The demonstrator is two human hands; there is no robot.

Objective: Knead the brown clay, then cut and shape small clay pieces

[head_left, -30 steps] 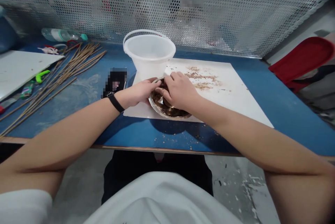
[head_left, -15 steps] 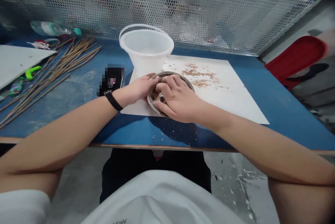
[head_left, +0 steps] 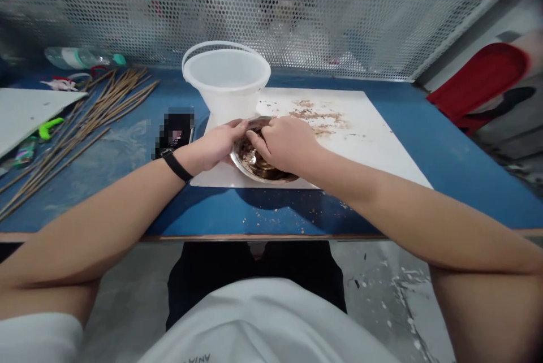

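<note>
My left hand [head_left: 220,145] grips the left rim of a shiny metal bowl [head_left: 240,162], thumb on top and fingers beneath. Brown, crumbly material coats the bowl's inside. My right hand [head_left: 288,142] reaches into the bowl with curled fingers and the thumb pointing left; its fingertips are hidden, so what they hold, if anything, does not show. Under the bowl's far side lies a white board [head_left: 373,148], with brown crumbs [head_left: 318,117] scattered over it. Just behind the bowl stands a white bucket [head_left: 233,100] with its handle raised.
A phone [head_left: 180,128] lies left of the bucket. Thin brown sticks [head_left: 102,108] spread across the blue table [head_left: 127,154], near a plastic bottle [head_left: 85,57] and another white board [head_left: 34,114]. A perforated metal screen [head_left: 220,1] rises behind. A red chair [head_left: 483,77] stands at right.
My right hand has shifted from lying spread across the bowl to its far side, fingers curling inward. More of the bowl's brown-stained inside now shows. My left hand keeps its hold.
</note>
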